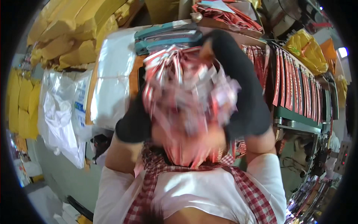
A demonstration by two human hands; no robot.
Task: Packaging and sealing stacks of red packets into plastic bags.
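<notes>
A big loose bundle of red-and-white packets (182, 93), thin and shiny, is held up in front of my chest, its middle smeared by motion. Beyond its far right edge, my right hand (207, 51) is bent in against the bundle, fingers curled and partly blurred. A black sleeve (248, 86) covers most of that forearm. On the other side my left arm, also in a black sleeve (132, 125), reaches up behind the packets. They hide my left hand, so its fingers do not show. The bundle's lower ends rest near my red checked apron (220, 175).
Clear plastic bags (113, 71) lie flat to the left, beside a teal tool-like object (167, 37). More red packets (231, 16) fill a far box. At right, red strips stand in a green rack (298, 117). Yellow packages (74, 30) and a white plastic bag (61, 112) are at left.
</notes>
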